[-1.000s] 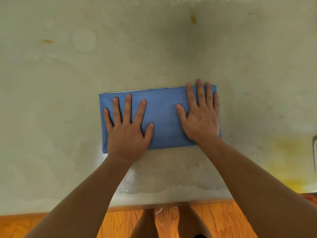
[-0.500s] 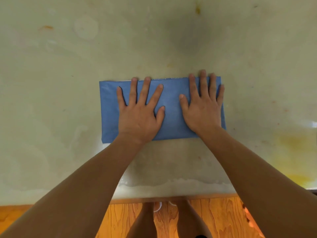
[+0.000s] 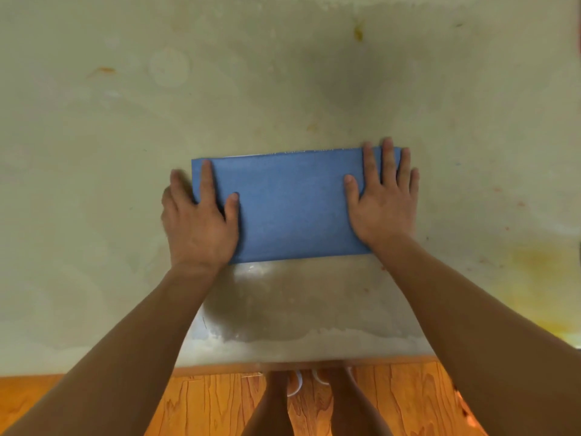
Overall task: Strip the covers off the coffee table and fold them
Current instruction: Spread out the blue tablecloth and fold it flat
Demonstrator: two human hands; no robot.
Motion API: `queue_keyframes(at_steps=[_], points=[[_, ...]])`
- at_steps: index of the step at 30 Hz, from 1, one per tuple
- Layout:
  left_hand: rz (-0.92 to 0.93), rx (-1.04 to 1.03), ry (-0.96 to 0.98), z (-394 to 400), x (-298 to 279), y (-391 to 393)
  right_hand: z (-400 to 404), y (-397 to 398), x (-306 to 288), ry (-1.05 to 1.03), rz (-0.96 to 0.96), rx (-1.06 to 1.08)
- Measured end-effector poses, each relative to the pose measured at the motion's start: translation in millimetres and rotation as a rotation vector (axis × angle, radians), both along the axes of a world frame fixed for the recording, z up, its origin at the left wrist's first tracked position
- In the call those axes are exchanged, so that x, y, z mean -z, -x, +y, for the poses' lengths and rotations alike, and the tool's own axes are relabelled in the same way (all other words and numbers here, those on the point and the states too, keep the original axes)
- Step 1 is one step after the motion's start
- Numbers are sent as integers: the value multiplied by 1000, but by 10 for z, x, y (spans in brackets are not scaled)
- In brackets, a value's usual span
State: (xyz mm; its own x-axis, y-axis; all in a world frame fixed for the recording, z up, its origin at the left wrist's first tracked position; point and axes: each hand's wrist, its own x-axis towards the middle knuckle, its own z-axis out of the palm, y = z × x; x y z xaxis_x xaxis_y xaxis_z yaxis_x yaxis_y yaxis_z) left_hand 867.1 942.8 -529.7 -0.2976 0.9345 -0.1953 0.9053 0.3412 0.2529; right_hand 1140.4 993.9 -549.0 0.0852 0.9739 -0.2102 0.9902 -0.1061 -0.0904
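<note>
Blue cloth is pressed under straight fingers at both ends of a folded cover (image 3: 292, 206), which lies flat as a long rectangle on the bench (image 3: 94, 184). On the left hand (image 3: 199, 228), the index finger and thumb are laid on the cover near its left edge, while the remaining fingers (image 3: 176, 180) are spread past that edge onto the bare bench surface; nothing is pinched or curled round. On the right hand (image 3: 385, 206), all fingers are extended and held close together over the cover's right end, with the fingertips reaching the far edge and the middle fingertip passing just beyond it, the thumb (image 3: 352, 187) being spread inward across the cloth. Both palms are set flat on the cover's near corners, so the cloth is held down rather than gripped. A thin pale line is seen along the far edge of the cover. The bench surface is pale greenish, marked with faint rings, orange specks and a yellow stain (image 3: 534, 269) at the right, and a greyer worn patch is seen between the forearms. Beyond the bench's near edge, an orange wood-grain floor (image 3: 220, 404) is visible, with the person's legs (image 3: 314, 410) standing on it just beside the bench.
</note>
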Motion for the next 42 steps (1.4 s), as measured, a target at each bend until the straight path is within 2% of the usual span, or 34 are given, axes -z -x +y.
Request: queue_keyframes(at_steps=[3,6,7,10,11,12,15,18,20,22,24,27,29,31,34,36,38,40,42], points=[[-259,-313,-10,167,-190,-30,-9,-41,12,-5,3,3],[-312,-492,128,423,-238,74,-2,-25,18,-21,17,-7],[-404,-562,160,493,-260,137,-1,-26,19,-23,21,-8],[-1068,-675,297,507,-492,195,-14,-31,17,-40,32,4],[-1193,-618,313,453,-601,175,-17,-34,9,-66,73,29],[-1220,-522,280,391,-709,156,-14,-28,-28,-105,151,73],[-1077,-209,3,83,-1042,72,29,-111,-164,-195,636,323],[-1101,45,-44,-278,-1415,90,19,-189,-431,-75,1051,551],[-1151,41,-35,-457,-1556,240,-2,-179,-646,12,1349,731],[-1156,-159,-113,-549,-1565,475,-104,-71,-891,170,1454,740],[-1147,-372,-131,-592,-1451,697,-251,72,-1043,306,1349,678],[-1099,-534,-23,-555,-1202,1013,-502,334,-1094,281,1213,651],[-957,-564,18,-487,-950,1157,-625,475,-972,224,1127,644],[-727,-551,59,-453,-685,1209,-713,597,-788,182,1025,597],[-421,-404,122,-562,-443,1118,-700,707,-560,146,928,618],[-94,-207,65,-725,-382,1039,-653,747,-518,91,887,650],[100,48,0,-910,-339,934,-671,719,-527,-37,700,620],[127,263,19,-1071,-237,835,-808,761,-574,-227,454,390],[130,311,91,-1154,-92,776,-1013,904,-549,-283,307,-28]])
